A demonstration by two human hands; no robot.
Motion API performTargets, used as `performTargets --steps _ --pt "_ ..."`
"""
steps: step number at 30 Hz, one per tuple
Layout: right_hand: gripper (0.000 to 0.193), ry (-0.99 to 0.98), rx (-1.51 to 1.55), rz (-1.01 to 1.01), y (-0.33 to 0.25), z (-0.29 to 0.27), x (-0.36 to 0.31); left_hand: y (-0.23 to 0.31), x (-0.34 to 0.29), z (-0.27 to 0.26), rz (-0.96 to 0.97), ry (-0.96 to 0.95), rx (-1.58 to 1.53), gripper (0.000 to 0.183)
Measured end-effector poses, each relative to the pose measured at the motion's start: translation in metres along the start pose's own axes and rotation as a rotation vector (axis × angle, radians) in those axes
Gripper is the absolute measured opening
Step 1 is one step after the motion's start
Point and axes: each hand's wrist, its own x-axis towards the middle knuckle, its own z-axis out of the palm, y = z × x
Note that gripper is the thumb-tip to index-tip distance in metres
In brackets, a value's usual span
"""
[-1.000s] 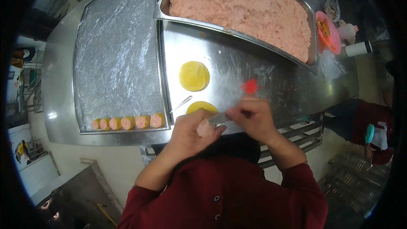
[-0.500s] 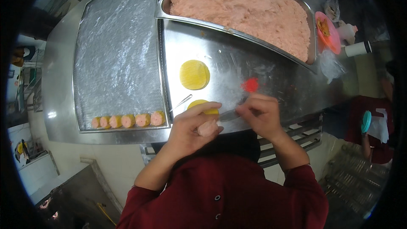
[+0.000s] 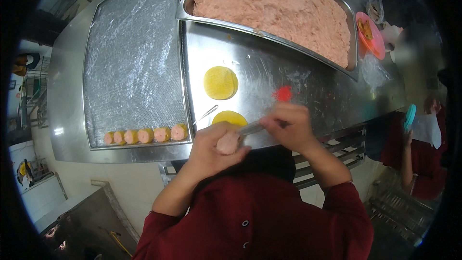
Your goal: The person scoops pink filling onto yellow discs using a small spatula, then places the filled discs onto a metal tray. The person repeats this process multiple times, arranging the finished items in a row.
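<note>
My left hand (image 3: 207,149) is closed around a dumpling (image 3: 228,142) whose pink minced filling shows on top, just off the table's near edge. Between the fingers of my right hand (image 3: 290,124) is a flat metal spatula (image 3: 251,127), its far end touching or very close to the filling. Just beyond my left hand lies a yellow round wrapper (image 3: 229,117), partly hidden by the fingers. A stack of yellow wrappers (image 3: 220,83) sits farther back. Beyond my right hand is a small patch of bright red bits (image 3: 283,93). A slim metal utensil (image 3: 208,112) lies left of the wrappers.
On the left, a film-lined perforated tray (image 3: 134,58) bears a row of several filled dumplings (image 3: 145,136) along its near edge. A deep metal pan (image 3: 284,41) of pink mince stands at the back. Right of it are a pink bowl (image 3: 378,45) and plastic bag (image 3: 375,73). Another person (image 3: 418,159) stands right.
My right hand has moved slightly left and tilted the spatula up to the dumpling. My left hand has turned, showing more filling. The other person's teal item has shifted upward.
</note>
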Motion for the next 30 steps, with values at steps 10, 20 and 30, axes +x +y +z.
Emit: performTargets --steps 10,20,30 --pt "0.020 -0.116 0.010 -0.277 -0.014 -0.019 0.010 -0.005 0.005 0.003 0.045 -0.079 -0.157 0.025" --pt "0.027 0.051 -0.026 -0.339 0.010 0.003 0.007 -0.001 -0.007 0.009 0.128 0.137 0.156 0.020" --pt "0.029 0.147 0.007 -0.246 0.015 -0.003 -0.003 0.002 0.002 0.026 -0.067 0.178 0.020 0.020"
